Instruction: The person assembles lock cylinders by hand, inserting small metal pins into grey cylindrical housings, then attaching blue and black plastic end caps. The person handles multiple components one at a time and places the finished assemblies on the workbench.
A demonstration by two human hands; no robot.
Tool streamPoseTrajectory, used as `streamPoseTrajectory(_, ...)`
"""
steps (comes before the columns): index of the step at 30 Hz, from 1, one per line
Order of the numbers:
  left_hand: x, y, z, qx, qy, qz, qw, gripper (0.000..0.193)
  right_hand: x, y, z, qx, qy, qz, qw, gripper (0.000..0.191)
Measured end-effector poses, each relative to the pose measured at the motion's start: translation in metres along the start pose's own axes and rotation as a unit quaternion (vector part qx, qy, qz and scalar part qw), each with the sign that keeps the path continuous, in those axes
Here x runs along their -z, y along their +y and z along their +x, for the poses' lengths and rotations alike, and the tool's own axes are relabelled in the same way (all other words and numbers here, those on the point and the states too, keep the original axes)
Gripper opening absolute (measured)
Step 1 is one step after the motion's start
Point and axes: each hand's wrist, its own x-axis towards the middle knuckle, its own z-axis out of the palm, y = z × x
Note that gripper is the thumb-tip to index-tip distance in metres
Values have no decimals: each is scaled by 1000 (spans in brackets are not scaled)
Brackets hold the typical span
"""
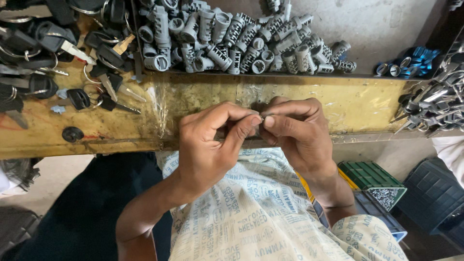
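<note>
My left hand (212, 142) and my right hand (295, 130) meet at the front edge of a worn yellow workbench (203, 96). Their fingertips pinch one tiny metal part (261, 117) between them; most of it is hidden by the fingers. A heap of grey metal lock cylinders (241, 38) lies on the bench just beyond the hands. Black-headed keys on rings (72, 53) are piled at the bench's left.
Blue and silver small parts (411, 65) lie at the far right, with a cluster of shiny metal pieces (432, 104) below them. Under the bench stand a green crate (369, 176) holding small metal bits and a dark crate (432, 193). A printed cloth (251, 212) covers my lap.
</note>
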Motion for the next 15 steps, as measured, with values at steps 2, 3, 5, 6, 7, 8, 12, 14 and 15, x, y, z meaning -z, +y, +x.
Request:
streamPoseTrajectory(2,-2,1,-1,-19,-1,29,999,6,-4,-3,-3,31,22,-84,996,6)
streamPoseTrajectory(3,-3,1,-2,-30,-2,43,999,6,-5,-4,-4,52,32,-142,988,5)
streamPoseTrajectory(5,-6,3,-4,-49,5,82,995,7,-9,-5,-6,91,46,-230,968,6)
streamPoseTrajectory(6,-7,3,-6,-58,14,106,993,8,-11,-5,-6,109,50,-260,958,8)
streamPoseTrajectory(7,-8,3,-7,-68,21,130,989,8,-13,-5,-6,128,55,-289,947,10)
streamPoseTrajectory(8,-9,1,-8,-72,21,138,988,9,-14,-4,-5,124,63,-293,946,10)
streamPoseTrajectory(12,-10,-10,-8,-44,-3,88,995,7,-13,-10,-5,84,70,-288,952,11)
streamPoseTrajectory(14,-7,-16,-9,-3,-11,24,1000,7,-7,-17,-6,103,73,-341,932,11)
streamPoseTrajectory(15,-6,-18,-10,17,-9,-9,1000,9,-2,-22,-6,141,81,-401,902,11)
